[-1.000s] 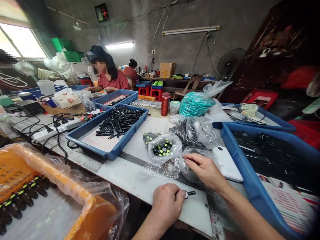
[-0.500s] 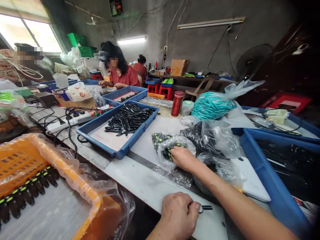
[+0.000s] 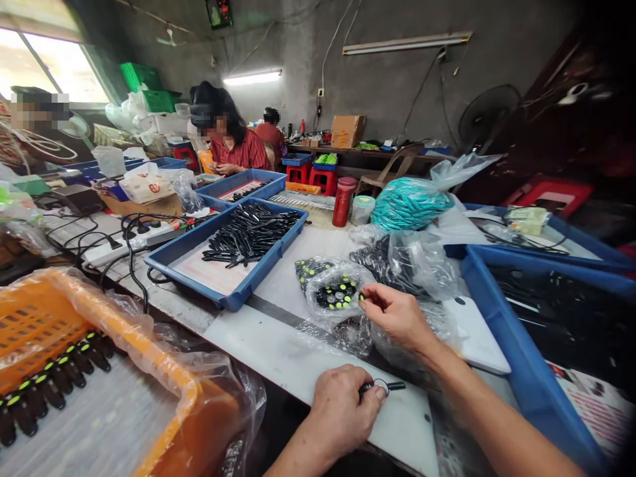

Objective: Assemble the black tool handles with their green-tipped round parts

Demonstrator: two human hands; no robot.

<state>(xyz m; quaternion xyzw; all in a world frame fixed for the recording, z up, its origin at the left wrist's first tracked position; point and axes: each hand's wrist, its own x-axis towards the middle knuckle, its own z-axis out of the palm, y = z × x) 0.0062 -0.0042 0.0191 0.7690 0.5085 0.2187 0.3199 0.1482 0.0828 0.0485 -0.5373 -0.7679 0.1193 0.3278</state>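
My left hand [image 3: 342, 405], at the near edge of the white board, pinches a slim black part with a round, pale-rimmed end [image 3: 396, 385] between thumb and fingers. I cannot make out exactly what kind of part it is. Beside the open clear plastic bag [image 3: 314, 303], my right hand [image 3: 397, 317] has its thumb and fingertips closed on a small black and yellow-green round piece [image 3: 362, 297]. Several similar round pieces [image 3: 340, 294] fill the bag's mouth. A small bag of shiny metal bits [image 3: 352, 336] lies just in front of it.
A blue tray [image 3: 233, 299] of black handle-like parts stands ahead; another blue tray [image 3: 536, 371] is at right. Near left is an orange basket [image 3: 186, 391] lined with plastic, holding a row of dark parts. A teal-filled bag [image 3: 412, 207] and red flask [image 3: 344, 202] stand behind. A co-worker [image 3: 241, 146] sits across.
My right hand has come out of the bag and drawn back to the right with a small round piece in its fingertips. The left hand keeps its black part, now showing more of it.
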